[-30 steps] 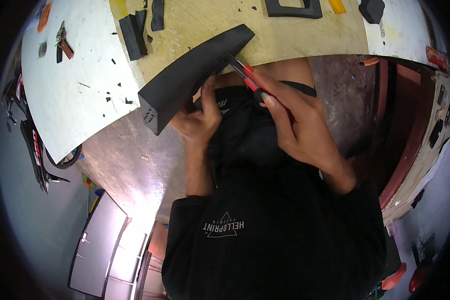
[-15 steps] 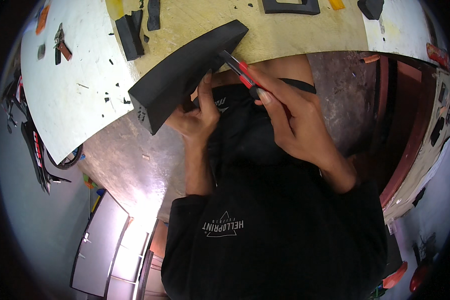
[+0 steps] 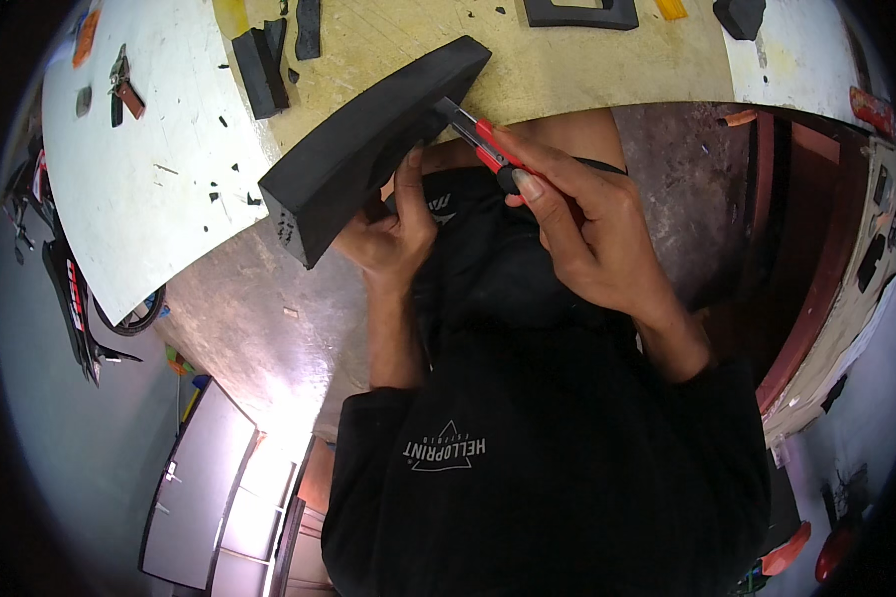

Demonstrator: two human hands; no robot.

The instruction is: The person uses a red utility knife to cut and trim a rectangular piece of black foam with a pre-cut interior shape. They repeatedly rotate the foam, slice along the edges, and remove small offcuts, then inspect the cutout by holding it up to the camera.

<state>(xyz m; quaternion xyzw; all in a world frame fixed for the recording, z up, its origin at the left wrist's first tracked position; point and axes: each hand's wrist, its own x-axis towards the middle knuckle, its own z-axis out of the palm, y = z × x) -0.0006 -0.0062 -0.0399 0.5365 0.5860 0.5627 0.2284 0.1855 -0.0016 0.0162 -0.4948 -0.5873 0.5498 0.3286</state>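
Note:
A long, curved black block, seemingly foam, lies tilted over the near edge of the table. Its near left end hangs past that edge. My left hand grips the block from beneath, thumb against its near side; the other fingers are mostly hidden behind it. In my right hand is a red and black utility knife, thumb and fingers closed round its handle. The blade end meets the block's near side towards its right end, and the tip is hidden there.
The table has a yellowish middle and white sides. Black offcuts lie at its left, near a brown-handled metal tool. Farther off are a black frame-shaped piece and a dark chunk. Small black scraps dot the white part.
The block has tilted very slightly, its near end a touch lower and to the right. My right hand has shifted a little with the knife, whose blade stays at the block.

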